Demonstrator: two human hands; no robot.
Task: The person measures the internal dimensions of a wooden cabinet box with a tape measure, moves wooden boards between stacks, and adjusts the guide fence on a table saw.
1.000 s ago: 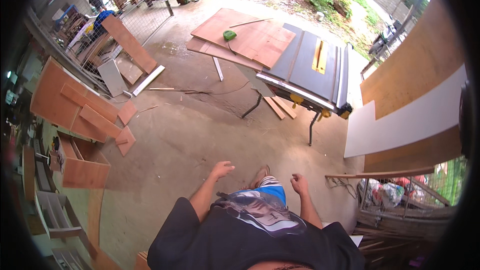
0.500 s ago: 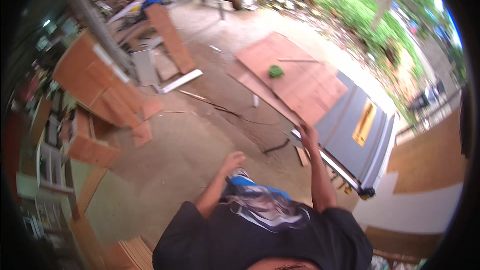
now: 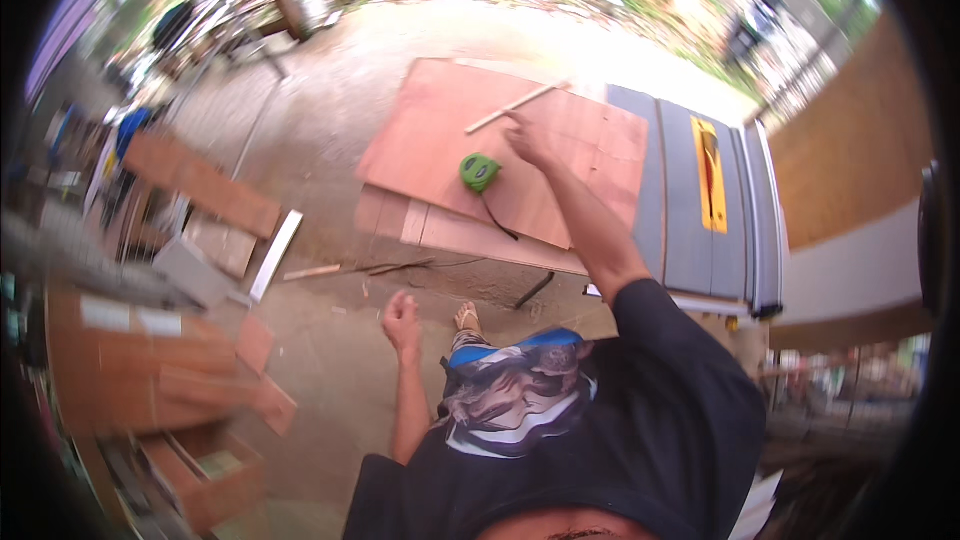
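My right hand point(image 3: 530, 142) reaches over a reddish plywood sheet point(image 3: 420, 125), its fingers partly stretched and slightly blurred, nothing visible in them. The fingertips are just below a thin wooden stick point(image 3: 515, 108); I cannot tell whether they touch it. To the left of that hand, a green tape measure point(image 3: 479, 172) rests on the sheet with a dark strap trailing toward the near edge. My left hand point(image 3: 402, 322) hangs low over the floor with its fingers curled in, and I see nothing in it. A second plywood piece point(image 3: 455, 230) shows beneath the top sheet.
The plywood adjoins a grey table saw point(image 3: 675, 210) with a yellow insert plate point(image 3: 710, 175). At left are a wooden cabinet panel point(image 3: 110, 365), an open drawer box point(image 3: 205, 480), a long board point(image 3: 200, 180) and a white strip point(image 3: 276, 256). Large panels point(image 3: 840, 160) stand at right.
My right hand has moved from the plywood's near corner, beside the saw, to over the sheet near the stick. The view has turned right, and I am nearer the plywood.
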